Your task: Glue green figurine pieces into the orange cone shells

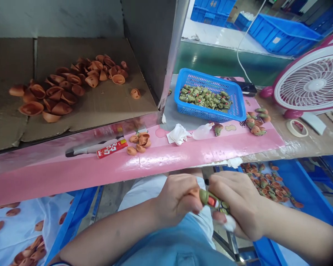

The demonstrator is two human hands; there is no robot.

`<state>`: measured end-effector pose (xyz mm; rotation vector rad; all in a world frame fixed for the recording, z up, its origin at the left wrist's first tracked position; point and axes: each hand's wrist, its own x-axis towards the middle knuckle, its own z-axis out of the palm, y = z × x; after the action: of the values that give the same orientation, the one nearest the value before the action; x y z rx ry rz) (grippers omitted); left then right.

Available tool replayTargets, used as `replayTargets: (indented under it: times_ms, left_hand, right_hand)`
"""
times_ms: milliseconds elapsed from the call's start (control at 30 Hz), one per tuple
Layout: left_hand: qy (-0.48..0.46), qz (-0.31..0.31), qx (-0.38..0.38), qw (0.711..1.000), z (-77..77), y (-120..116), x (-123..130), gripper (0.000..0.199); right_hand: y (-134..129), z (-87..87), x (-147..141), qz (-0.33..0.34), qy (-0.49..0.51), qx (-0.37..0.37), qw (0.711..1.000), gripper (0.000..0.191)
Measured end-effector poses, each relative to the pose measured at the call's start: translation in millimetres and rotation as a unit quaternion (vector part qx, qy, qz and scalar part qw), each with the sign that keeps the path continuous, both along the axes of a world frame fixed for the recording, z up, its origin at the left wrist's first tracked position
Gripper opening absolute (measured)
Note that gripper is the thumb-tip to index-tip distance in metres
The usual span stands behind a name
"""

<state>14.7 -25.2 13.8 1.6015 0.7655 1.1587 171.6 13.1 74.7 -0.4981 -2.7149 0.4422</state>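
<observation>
My left hand [179, 199] is closed around a small orange piece [194, 192], mostly hidden by the fingers. My right hand [238, 203] grips a small green painted figure [204, 196] with red, white and black detail. The two pieces meet end to end above my lap. Something white [229, 223] is on a fingertip of my right hand. On the pink table covering [113, 168] ahead lie several loose orange cup-shaped pieces [140, 142]. A blue basket [211, 116] behind holds many similar green figures [204, 98].
Orange cups [55, 96] are heaped on a cardboard-lined shelf [105, 107] at left. A red box [111, 149], crumpled tissue [178, 134], tape roll [296, 128] and fan [313, 83] stand on the table. Blue trays [77, 212] with pieces flank my lap.
</observation>
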Motion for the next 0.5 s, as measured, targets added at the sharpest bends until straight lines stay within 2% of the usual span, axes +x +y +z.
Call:
replayTargets:
  times_ms: [67, 133, 200, 333, 400, 500]
  left_hand:
    - [0.101, 0.011, 0.105, 0.989, 0.7, -0.5, -5.4, 0.054]
    - [0.187, 0.032, 0.214, 0.958, 1.1, -0.3, -9.7, 0.054]
    - [0.245, 0.055, 0.293, 0.923, 2.0, 0.5, -11.6, 0.052]
    - [0.233, 0.132, 0.399, 0.877, 6.4, 3.5, -9.9, 0.050]
    - [0.206, 0.152, 0.428, 0.867, 8.9, 4.9, -8.9, 0.049]
    - [0.218, 0.151, 0.426, 0.865, 11.1, 5.7, -9.1, 0.047]
  right_hand:
    - [0.0, -1.6, 3.9, 0.038, -0.003, 0.028, 0.999, 0.033]
    - [0.8, -4.2, 8.2, 0.061, -0.017, 0.065, 0.996, 0.034]
    - [1.5, -7.2, 11.9, 0.071, -0.029, 0.098, 0.992, 0.035]
    - [1.0, -11.1, 15.8, 0.078, -0.022, 0.141, 0.987, 0.027]
    - [0.9, -11.6, 16.4, 0.078, -0.020, 0.151, 0.985, 0.023]
    - [1.4, -11.2, 16.9, 0.078, -0.031, 0.159, 0.984, 0.026]
